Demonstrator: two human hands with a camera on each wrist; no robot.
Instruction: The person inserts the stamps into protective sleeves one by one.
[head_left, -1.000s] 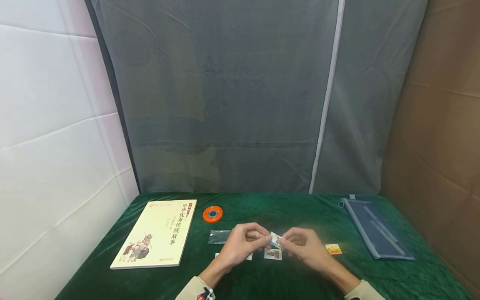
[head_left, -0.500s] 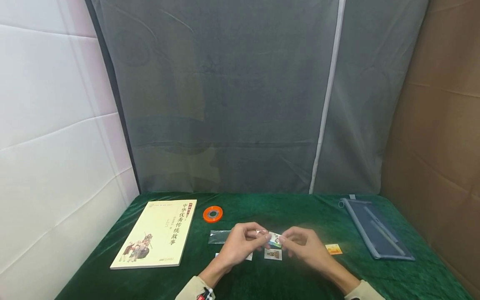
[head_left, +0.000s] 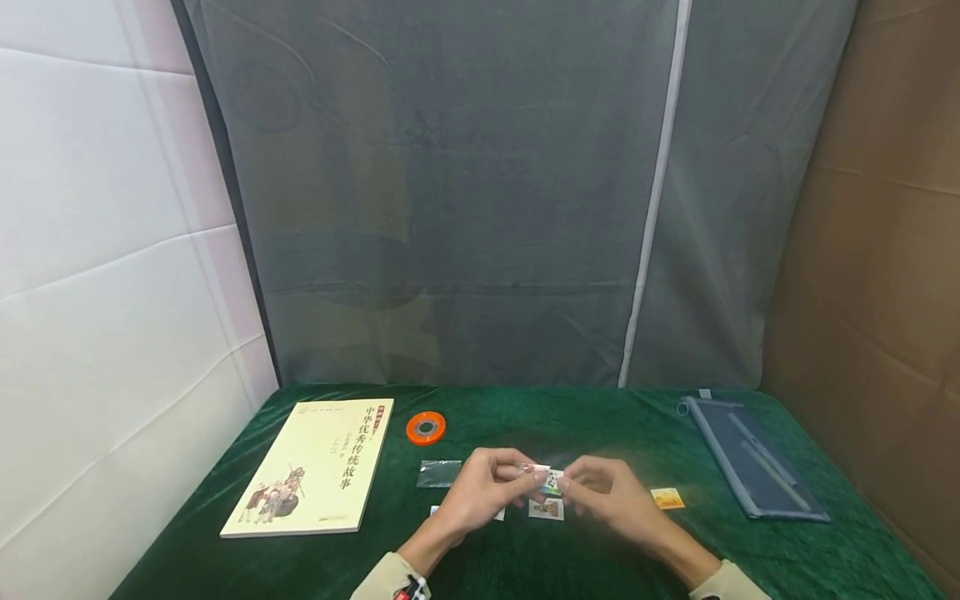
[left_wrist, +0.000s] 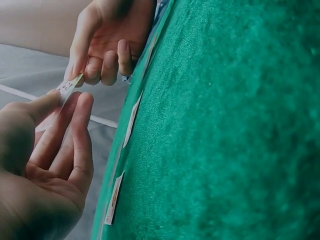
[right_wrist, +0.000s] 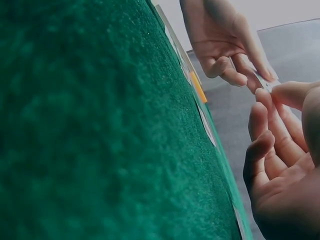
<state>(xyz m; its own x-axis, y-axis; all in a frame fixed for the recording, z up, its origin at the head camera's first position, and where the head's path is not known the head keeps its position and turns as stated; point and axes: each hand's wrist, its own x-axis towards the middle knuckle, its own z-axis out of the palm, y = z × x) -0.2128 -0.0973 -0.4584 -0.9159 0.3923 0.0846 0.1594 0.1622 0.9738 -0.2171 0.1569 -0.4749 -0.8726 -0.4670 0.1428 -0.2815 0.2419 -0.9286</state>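
Above the middle of the table both hands meet over a small white stamp (head_left: 553, 481) with a coloured print. My right hand (head_left: 617, 496) pinches its right end between thumb and forefinger. From the other side, my left hand (head_left: 480, 493) pinches a shiny clear plastic sleeve (head_left: 524, 467) at the stamp's left end. The left thumb covers part of both. In the left wrist view, the stamp (left_wrist: 70, 87) bridges the two hands' fingertips, its edge tilted. Just below the hands another stamp (head_left: 546, 510) lies on the cloth.
A second clear sleeve (head_left: 439, 473) and an orange tape roll (head_left: 425, 428) lie left of centre, near a cream book (head_left: 307, 467). White pieces (head_left: 500, 515) show partly behind the left wrist. At right are a yellow stamp (head_left: 667, 498) and a blue zip pouch (head_left: 750, 458).
The stamp has turned from slanted to nearly level and shifted slightly left, with less of it showing between the fingers. Both hands stay in almost the same place.
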